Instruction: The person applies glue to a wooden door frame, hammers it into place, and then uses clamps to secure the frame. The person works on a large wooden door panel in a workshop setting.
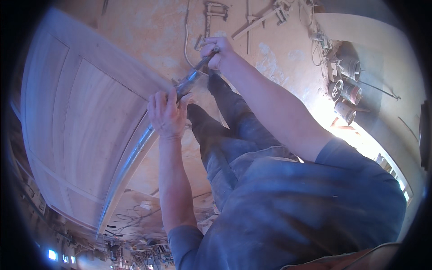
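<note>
A long, shiny metal bar clamp (186, 83) slants along the near edge of a pale wooden panelled door (96, 99) on my left. My right hand (217, 54) is closed round the clamp's far end, where a dark threaded rod shows. Closer to me, my left hand (167, 112) wraps over the clamp beside the door's edge, thumb on the right side and fingers on the left. Past this hand, a bright metal bar (135, 150) continues down along the door's edge; my hand hides where the two parts meet.
Metal clamps (216, 11) and a wooden strip (256, 24) lie on the stained floor (153, 40) ahead. A pale cord (186, 36) runs near my right hand. Several buckets (350, 68) stand at the right. Cables and clutter (135, 220) spread at lower left.
</note>
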